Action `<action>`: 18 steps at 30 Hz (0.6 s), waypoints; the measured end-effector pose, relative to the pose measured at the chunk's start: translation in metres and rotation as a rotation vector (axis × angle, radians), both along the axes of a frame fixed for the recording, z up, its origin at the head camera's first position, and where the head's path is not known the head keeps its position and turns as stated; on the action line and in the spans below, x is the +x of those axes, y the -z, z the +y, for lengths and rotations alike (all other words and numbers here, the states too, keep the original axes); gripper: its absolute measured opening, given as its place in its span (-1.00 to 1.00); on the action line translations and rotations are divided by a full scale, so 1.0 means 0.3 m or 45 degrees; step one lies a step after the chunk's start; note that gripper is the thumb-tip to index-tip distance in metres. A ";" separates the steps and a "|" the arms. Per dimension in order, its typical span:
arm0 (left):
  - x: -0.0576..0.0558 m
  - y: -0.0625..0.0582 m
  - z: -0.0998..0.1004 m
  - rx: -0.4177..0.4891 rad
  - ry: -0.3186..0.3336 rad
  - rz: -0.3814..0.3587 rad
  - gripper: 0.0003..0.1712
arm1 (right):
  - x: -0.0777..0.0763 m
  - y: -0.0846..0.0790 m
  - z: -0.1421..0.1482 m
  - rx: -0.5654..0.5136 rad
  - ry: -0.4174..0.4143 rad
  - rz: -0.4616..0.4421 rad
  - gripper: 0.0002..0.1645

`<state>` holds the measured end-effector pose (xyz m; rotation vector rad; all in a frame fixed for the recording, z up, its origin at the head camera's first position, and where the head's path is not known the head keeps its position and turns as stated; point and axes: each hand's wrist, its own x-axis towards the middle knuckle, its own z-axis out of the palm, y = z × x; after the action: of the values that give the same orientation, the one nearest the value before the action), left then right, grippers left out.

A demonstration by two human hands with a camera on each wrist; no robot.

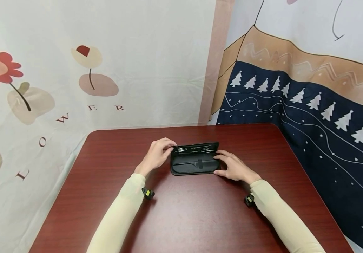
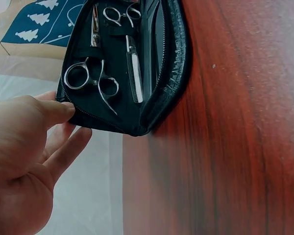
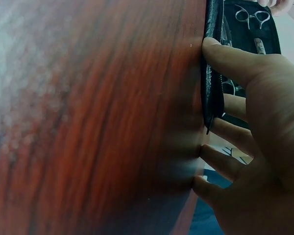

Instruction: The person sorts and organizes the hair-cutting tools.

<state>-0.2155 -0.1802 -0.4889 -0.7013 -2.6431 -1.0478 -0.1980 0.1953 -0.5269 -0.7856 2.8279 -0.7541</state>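
A black zippered scissors case point(image 1: 183, 169) lies partly unfolded on the table, its far flap raised. My left hand point(image 1: 155, 155) pinches the flap's left corner between thumb and fingers. Strapped inside that flap, in the left wrist view, are silver scissors point(image 2: 95, 35) and thinning shears point(image 2: 135, 78) with a toothed blade. At the case's right end, my right hand point(image 1: 236, 168) holds the edge, thumb point(image 3: 230, 58) on the near side and fingers around the end. The lower half has a pocket and a small strap point(image 1: 200, 163). The right fingertips are partly hidden by the case.
The reddish-brown wooden table point(image 1: 194, 218) has rounded far corners. Behind it hangs a pale cloth point(image 1: 156, 52) with flower prints, and on the right a dark blue cloth point(image 1: 295, 140) with white trees. Each wrist wears a small black camera point(image 1: 148, 193).
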 end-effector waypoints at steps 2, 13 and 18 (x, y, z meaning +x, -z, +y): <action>0.008 0.002 -0.002 -0.006 0.012 0.005 -0.78 | 0.001 0.000 0.000 0.002 0.000 0.007 -0.20; 0.056 0.017 -0.008 -0.007 0.101 0.069 -0.77 | 0.008 0.006 0.006 0.022 0.013 0.035 -0.22; 0.079 0.023 -0.010 -0.045 0.141 0.103 -0.77 | 0.009 0.003 0.010 0.040 0.007 0.039 -0.24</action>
<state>-0.1918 -0.1833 -0.4959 -0.8875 -2.5853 -0.9809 -0.1952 0.1984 -0.5279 -0.7912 2.8626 -0.7031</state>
